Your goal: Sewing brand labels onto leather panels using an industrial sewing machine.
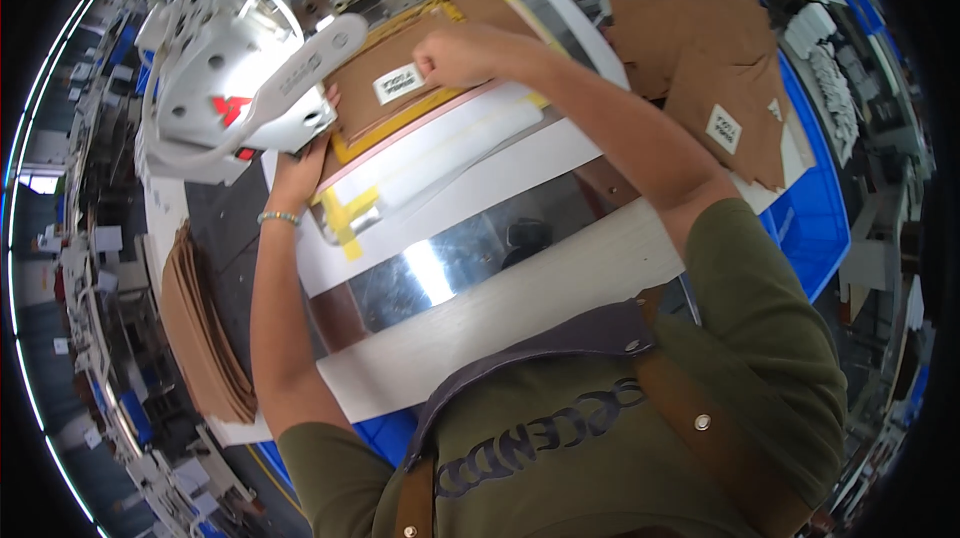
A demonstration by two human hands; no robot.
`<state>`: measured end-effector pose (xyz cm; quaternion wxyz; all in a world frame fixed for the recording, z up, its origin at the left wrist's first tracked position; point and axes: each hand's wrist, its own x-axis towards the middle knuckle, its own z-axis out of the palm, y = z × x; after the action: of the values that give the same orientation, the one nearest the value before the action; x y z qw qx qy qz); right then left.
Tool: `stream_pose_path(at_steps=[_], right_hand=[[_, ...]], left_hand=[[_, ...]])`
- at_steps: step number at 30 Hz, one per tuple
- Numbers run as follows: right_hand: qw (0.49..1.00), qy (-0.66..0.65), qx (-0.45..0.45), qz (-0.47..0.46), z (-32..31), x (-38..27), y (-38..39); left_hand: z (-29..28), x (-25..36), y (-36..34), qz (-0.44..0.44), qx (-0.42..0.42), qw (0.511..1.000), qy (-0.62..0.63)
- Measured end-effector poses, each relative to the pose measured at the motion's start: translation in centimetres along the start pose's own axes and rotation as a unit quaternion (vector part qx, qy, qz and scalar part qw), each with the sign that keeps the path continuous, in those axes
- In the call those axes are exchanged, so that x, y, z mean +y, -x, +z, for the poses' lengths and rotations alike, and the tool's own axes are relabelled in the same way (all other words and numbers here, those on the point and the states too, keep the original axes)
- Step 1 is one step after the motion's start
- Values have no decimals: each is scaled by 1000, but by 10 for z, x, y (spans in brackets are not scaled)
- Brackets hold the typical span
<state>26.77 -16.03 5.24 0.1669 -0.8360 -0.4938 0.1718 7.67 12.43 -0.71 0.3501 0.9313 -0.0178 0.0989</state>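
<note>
A brown fabric piece (365,108) with a white label (398,84) lies inside a yellow frame (355,151) beside a white sewing machine (225,103). My right hand (455,60) rests over the fabric just right of the label, fingers curled closed; whatever they pinch, if anything, is hidden. My left hand (305,153) reaches up beside the machine head, partly behind it, with its visible fingertips stretched out at the fabric's left edge. Below the frame, a clear-and-white template strip (450,153) carries yellow tape (342,220).
Brown fabric pieces, one with a label, are piled at right (680,38) on a board above a blue bin (805,228). A stack of brown pieces (205,333) lies at left. A reflective metal plate (400,288) crosses the table near me. More workstations line the edges.
</note>
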Motion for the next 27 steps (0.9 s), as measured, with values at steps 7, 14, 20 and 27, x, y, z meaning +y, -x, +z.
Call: stream_pose_path(at_steps=[7,14,20,27], right_hand=[[987,1,158,-35,34,14,-27],[990,46,113,-65,42,-6,-48],[996,29,75,-48,27,-22,-53],[954,133,200,-180,40,3,-61]], left_hand=[[-27,-68,27,-86,79,982,-148],[-14,-53,15,8,105,992,-72],[-5,-4,13,35,49,996,-60],[-6,11,2,48,1,988,-148]])
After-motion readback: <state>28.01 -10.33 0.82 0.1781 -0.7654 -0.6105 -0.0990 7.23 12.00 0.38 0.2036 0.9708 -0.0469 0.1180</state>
